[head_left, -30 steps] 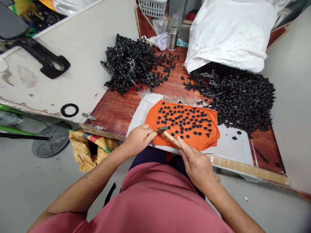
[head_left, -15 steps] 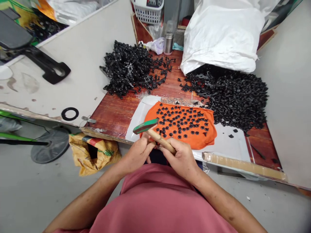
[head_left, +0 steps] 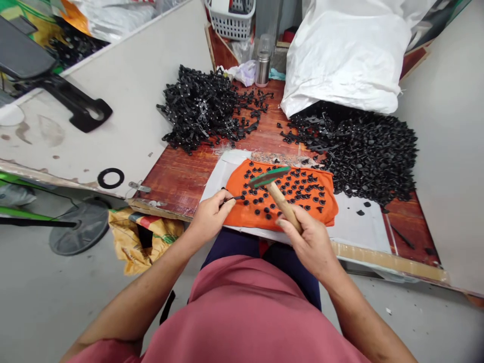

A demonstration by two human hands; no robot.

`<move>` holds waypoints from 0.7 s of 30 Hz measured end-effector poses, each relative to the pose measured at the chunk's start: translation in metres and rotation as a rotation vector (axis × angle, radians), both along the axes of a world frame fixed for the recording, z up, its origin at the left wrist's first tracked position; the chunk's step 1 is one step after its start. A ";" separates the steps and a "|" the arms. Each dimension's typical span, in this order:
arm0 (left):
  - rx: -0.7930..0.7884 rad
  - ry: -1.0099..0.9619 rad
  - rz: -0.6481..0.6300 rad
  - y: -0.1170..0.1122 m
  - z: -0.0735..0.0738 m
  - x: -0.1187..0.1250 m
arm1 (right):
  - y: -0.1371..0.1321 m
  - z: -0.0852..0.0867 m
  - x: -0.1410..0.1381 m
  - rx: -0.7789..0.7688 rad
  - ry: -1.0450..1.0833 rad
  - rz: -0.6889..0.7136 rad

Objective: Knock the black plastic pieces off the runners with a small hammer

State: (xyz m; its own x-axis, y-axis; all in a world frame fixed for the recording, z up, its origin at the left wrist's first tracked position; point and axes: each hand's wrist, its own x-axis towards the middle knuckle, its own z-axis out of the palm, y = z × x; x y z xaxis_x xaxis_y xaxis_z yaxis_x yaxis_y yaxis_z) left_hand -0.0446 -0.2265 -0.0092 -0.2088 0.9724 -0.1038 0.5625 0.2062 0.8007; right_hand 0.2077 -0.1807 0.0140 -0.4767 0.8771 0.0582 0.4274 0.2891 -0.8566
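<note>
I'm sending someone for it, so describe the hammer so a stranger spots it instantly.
Find the red-brown table, then the orange cloth at its near edge. The hammer is above it in the right hand: the only tool with a green head and wooden handle.

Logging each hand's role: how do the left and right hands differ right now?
The left hand pinches a thin black piece in its fingers; the right hand wraps fully round the wooden handle of a hammer. The left hand is at the left edge of the orange cloth; the right hand is at its near edge, the hammer's green head over the cloth. Both are bare and closed on something.
</note>
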 end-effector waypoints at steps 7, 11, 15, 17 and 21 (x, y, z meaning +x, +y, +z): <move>-0.026 0.157 -0.087 0.018 -0.007 -0.008 | -0.007 -0.015 0.047 0.024 -0.180 -0.056; -0.064 0.228 -0.096 0.018 -0.005 -0.008 | -0.010 -0.020 0.050 0.030 -0.206 -0.057; -0.110 0.366 -0.094 0.017 -0.006 -0.005 | -0.009 -0.020 0.048 0.044 -0.229 -0.050; -0.125 0.436 -0.095 0.017 -0.006 -0.003 | -0.009 -0.020 0.047 0.049 -0.236 -0.038; -0.111 0.510 -0.096 0.015 -0.006 -0.001 | -0.010 -0.020 0.045 0.078 -0.279 -0.025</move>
State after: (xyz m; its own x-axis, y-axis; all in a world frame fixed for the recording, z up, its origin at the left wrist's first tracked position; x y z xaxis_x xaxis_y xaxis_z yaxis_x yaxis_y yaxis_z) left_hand -0.0460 -0.2115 -0.0156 -0.1708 0.9784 -0.1161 0.8950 0.2033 0.3969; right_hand 0.2526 -0.1905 -0.0056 -0.4619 0.8869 -0.0047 0.6515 0.3357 -0.6804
